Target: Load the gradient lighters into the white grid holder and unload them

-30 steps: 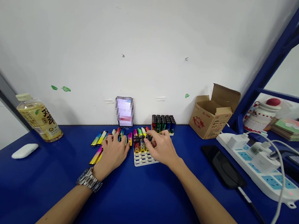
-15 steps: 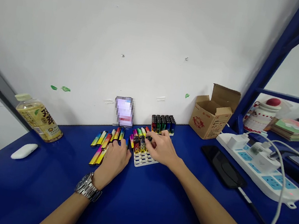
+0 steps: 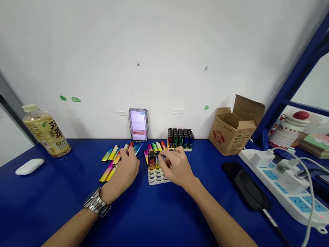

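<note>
My right hand (image 3: 177, 167) is pinched at the top of a black-headed lighter standing in a white perforated tray (image 3: 158, 177); its fingers hide part of that lighter. Beside it in the tray stands a red lighter (image 3: 151, 162). My left hand (image 3: 124, 170), with a metal watch on its wrist, is curled over a group of shiny coloured lighter sleeves; whatever lies under its fingertips is hidden. Yellow-pink sleeves (image 3: 107, 172) and blue-yellow ones (image 3: 106, 154) lie flat to its left. More coloured sleeves (image 3: 150, 148) lie behind the tray.
Another tray full of upright lighters (image 3: 181, 138) stands by the wall. A phone (image 3: 138, 123) leans there too. An open cardboard box (image 3: 232, 129), a black phone (image 3: 246, 185) and a power strip (image 3: 290, 190) sit right; a drink bottle (image 3: 47, 131) and white case (image 3: 30, 166) sit left.
My left hand has shifted away from the blue sleeve near the tray, up and left over the other sleeves. My right hand stays at the tray. The view has moved slightly.
</note>
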A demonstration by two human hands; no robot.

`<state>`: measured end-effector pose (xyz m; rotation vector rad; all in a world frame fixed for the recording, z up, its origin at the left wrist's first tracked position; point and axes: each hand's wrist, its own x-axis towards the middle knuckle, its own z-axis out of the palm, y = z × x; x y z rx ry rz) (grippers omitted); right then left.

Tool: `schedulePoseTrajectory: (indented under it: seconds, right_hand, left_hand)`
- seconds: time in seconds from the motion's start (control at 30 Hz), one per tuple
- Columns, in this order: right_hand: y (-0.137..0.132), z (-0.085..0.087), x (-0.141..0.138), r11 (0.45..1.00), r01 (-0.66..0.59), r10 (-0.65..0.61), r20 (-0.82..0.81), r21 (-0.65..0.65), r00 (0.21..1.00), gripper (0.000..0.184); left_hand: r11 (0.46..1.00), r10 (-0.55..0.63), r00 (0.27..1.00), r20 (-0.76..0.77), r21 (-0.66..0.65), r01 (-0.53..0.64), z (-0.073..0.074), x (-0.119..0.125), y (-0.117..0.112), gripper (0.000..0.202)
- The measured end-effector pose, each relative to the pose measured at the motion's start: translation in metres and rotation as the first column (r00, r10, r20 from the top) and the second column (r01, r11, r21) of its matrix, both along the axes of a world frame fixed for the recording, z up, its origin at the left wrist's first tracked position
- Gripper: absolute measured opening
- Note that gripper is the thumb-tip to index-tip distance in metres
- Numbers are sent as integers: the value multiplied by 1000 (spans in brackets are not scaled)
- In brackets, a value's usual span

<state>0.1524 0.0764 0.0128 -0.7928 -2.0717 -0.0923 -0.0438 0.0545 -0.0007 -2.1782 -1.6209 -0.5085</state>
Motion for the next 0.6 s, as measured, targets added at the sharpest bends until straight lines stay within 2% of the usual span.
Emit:
schedulePoseTrajectory:
  seconds: [0.17, 0.3, 0.37, 0.43, 0.53, 0.6]
  right_hand:
    - [-16, 6, -13, 1000, -5, 6, -86, 5, 996, 32]
    - [-30, 10, -22, 988, 8, -44, -226, -154, 973, 35]
    - [-32, 10, -25, 976, -35, -37, -321, -216, 946, 31]
    - [-29, 8, -26, 964, -108, -15, -457, -241, 889, 26]
    - [-19, 6, -23, 937, -226, -19, -685, -267, 729, 21]
    - [-10, 4, -18, 914, -286, -47, -773, -289, 633, 18]
  left_hand:
    - [978, -88, 963, 256, 207, 34, 13, 16, -8, 38]
    - [939, -291, 938, 187, 243, 242, 10, 31, -22, 45]
    - [922, -340, 924, 176, 255, 291, 9, 34, -24, 50]
    - [917, -358, 909, 213, 266, 298, 9, 33, -23, 54]
    - [924, -328, 891, 314, 303, 233, 10, 30, -17, 53]
    - [928, -303, 879, 370, 325, 183, 10, 26, -14, 45]
